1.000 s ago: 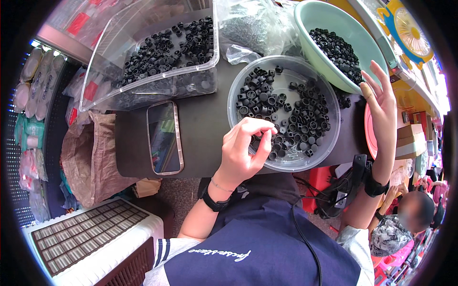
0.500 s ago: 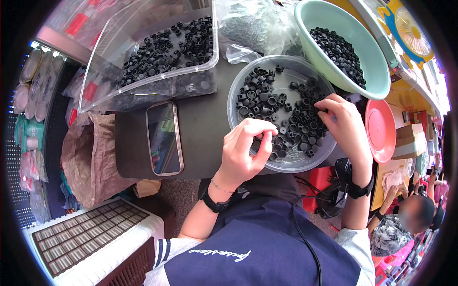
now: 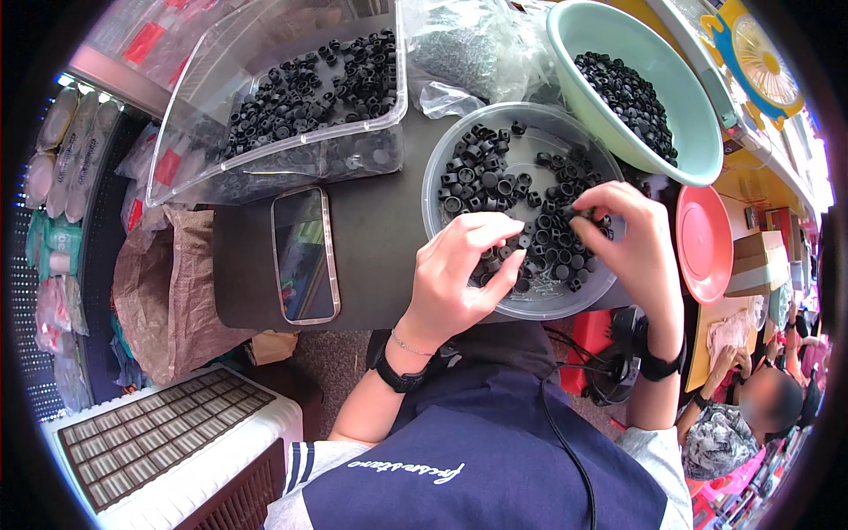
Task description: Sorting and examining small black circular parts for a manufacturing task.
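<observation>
My left hand [image 3: 464, 269] hovers over the near left rim of a round clear plastic tub [image 3: 430, 199]. Its thumb and forefinger are apart, and nothing shows held between them. Across the tub, my right hand [image 3: 634, 237] has thumb and forefinger closed in a pinch at a small black plastic cap [image 3: 571, 213], mostly covered by the fingertips. Loose black round caps [image 3: 503, 185] lie heaped in the tub, some with hollow ends up. Thin silvery screws [image 3: 546, 290] show at its near side.
A clear rectangular bin [image 3: 291, 140] of black parts stands far left, a mint-green basin [image 3: 698, 132] of more far right. Between them lies a clear bag [image 3: 459, 53]. A phone [image 3: 305, 256] rests on the dark table. A pink-red plate [image 3: 705, 243] is at right; another person [image 3: 724, 442] sits beyond.
The left thumb and forefinger have parted from a pinch, moving slightly right. My right hand has shifted left and down toward the tub's middle, with a black cap at its fingertips.
</observation>
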`<state>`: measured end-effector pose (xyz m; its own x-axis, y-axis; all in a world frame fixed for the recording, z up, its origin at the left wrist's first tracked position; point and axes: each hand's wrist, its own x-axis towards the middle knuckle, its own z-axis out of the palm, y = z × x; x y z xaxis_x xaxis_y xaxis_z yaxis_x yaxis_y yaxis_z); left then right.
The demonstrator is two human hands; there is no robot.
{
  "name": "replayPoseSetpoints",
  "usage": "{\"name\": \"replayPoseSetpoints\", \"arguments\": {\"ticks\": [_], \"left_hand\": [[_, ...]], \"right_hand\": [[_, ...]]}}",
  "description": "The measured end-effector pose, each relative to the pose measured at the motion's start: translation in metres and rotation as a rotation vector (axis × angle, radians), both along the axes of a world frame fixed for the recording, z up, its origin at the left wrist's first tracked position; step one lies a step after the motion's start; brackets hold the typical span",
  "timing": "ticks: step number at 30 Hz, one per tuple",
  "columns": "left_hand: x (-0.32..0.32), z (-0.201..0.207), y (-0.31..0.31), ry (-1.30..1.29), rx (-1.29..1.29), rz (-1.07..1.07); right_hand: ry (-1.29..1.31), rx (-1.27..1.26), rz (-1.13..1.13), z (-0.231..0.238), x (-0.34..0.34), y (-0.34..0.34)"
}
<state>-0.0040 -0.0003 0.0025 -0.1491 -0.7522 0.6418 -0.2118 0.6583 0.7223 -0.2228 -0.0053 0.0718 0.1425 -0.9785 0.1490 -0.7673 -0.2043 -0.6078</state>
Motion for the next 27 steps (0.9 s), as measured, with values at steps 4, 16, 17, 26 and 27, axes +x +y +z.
{"name": "replayPoseSetpoints", "arguments": {"ticks": [4, 16, 17, 26, 27], "left_hand": [[0.000, 0.003, -0.003, -0.098, -0.127, -0.023], [0.000, -0.001, 0.002, -0.064, -0.037, -0.009], [0.000, -0.002, 0.002, -0.041, -0.025, 0.002], [0.001, -0.003, -0.001, -0.052, -0.110, 0.018], [0.001, -0.003, -0.001, -0.053, -0.110, 0.019]], "right_hand": [[-0.345, 0.119, 0.087, -0.003, 0.024, 0.020], [0.097, 0.175, 0.214, -0.001, -0.003, 0.033], [0.113, 0.196, 0.233, -0.003, -0.003, 0.034], [0.026, 0.137, 0.231, -0.009, 0.004, 0.036], [-0.027, 0.095, 0.220, -0.007, 0.005, 0.036]]}}
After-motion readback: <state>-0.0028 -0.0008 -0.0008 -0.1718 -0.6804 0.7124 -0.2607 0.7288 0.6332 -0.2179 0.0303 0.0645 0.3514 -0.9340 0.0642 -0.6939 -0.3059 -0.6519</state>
